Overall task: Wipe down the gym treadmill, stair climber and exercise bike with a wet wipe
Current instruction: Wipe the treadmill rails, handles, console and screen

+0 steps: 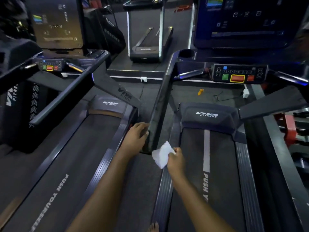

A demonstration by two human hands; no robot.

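An orange object [200, 91] and white plug [245, 93] lie on the floor [148, 92].

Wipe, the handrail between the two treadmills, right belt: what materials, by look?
wipe: thin white nonwoven or paper, matte, crumpled and limp in the right hand.
handrail: dark, smooth, faint sheen along its edges; painted metal or moulded plastic, cannot tell which.
belt: black rubbery sheet, matte, fine texture, printed white stripe.
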